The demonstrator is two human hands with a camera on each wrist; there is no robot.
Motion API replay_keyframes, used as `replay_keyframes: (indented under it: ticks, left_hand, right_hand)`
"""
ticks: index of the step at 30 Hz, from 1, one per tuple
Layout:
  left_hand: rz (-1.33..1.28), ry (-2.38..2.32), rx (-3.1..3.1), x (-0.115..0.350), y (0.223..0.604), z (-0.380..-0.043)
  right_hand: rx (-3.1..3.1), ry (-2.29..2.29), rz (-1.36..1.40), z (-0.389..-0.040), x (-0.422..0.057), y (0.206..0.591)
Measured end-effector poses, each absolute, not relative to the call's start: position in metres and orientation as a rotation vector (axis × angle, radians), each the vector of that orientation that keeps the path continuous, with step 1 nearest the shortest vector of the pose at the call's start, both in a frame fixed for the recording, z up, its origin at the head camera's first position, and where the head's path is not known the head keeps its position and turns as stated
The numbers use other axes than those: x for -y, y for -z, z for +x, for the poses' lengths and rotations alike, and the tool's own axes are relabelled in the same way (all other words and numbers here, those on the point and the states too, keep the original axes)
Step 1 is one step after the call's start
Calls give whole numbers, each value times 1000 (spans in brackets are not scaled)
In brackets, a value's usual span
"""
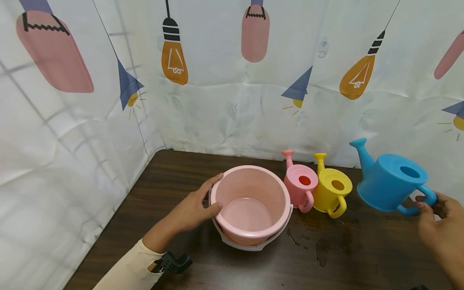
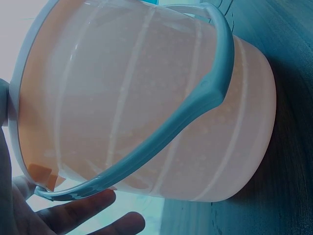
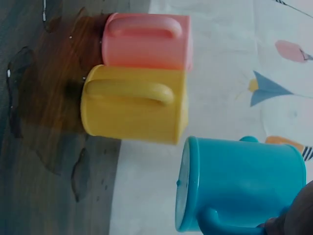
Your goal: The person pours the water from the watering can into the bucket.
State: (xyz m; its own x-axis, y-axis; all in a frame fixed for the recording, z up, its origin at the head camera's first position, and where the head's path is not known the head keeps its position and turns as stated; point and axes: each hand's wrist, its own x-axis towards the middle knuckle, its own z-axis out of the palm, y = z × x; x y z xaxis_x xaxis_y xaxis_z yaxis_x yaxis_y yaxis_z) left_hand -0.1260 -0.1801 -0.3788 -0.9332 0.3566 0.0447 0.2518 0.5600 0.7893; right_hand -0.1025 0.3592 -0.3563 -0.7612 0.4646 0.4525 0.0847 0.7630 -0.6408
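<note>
A pink bucket (image 1: 250,201) with its pale handle hanging down stands on the dark table in the head view. My left hand (image 1: 197,205) holds its left rim, thumb over the inside edge and fingers along the outer side. In the left wrist view the bucket's ribbed wall (image 2: 132,98) fills most of the picture. At the right my right hand (image 1: 440,221) grips the handle of a blue watering can (image 1: 391,181), which is lifted above the table with its spout pointing away to the left. A yellow watering can (image 1: 331,189) and a pink watering can (image 1: 299,185) stand side by side, right of the bucket.
Puddles of water (image 1: 322,251) lie on the brown wooden table (image 1: 290,274) in front of the yellow can. A white printed cloth (image 1: 224,117) hangs along the back and left side of the table.
</note>
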Motion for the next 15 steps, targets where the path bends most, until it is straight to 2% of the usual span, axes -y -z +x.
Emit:
replay_keyframes:
  ticks: [15]
  left_hand:
    - [522,-1298,-2685,180,379,-125]
  right_hand:
    - [2172,-763,-105,-104,-352,345]
